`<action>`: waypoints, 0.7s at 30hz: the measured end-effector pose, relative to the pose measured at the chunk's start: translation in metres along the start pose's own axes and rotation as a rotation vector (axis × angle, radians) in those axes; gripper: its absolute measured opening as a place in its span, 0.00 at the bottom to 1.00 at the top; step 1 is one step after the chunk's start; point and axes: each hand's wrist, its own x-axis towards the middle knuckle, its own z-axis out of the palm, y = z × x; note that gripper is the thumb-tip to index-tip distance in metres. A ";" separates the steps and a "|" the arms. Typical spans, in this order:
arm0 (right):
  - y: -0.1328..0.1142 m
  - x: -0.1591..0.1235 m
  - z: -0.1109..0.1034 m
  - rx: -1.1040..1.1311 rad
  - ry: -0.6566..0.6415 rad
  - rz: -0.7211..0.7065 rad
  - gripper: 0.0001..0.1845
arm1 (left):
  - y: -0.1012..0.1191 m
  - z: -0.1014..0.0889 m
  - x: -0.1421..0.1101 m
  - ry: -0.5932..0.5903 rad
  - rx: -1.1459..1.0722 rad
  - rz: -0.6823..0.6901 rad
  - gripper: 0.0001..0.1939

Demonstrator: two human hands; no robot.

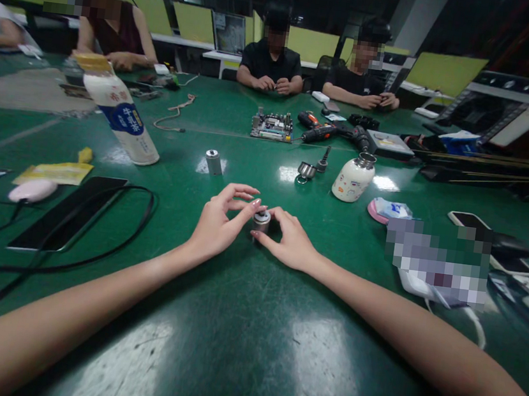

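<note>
Right grip pinching small metal cylinder, left grip at its top.
Your right grip [295, 243] pinches the metal cylinder [260, 226] between thumb and fingers; your left grip [224, 220] has its fingertips by the top, can't tell if they pinch anything. Cylinder sits about upright between your hands, low over the desk [249, 324]; contact with it unclear. Looks stiff, probably dense for its size, smooth side likely slippery: hold it round the side wall, go easy on the top edge. Farther out: a second cylinder [213, 162] upright, loose metal parts [306, 171], white bottle [353, 180].
</note>
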 end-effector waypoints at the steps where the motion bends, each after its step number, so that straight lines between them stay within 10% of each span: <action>1: 0.000 0.000 0.000 0.003 0.001 0.000 0.15 | 0.000 0.000 0.000 0.009 -0.001 -0.004 0.11; 21: 0.003 0.001 0.002 -0.066 -0.015 -0.006 0.18 | -0.003 0.001 -0.004 -0.188 -0.024 0.032 0.15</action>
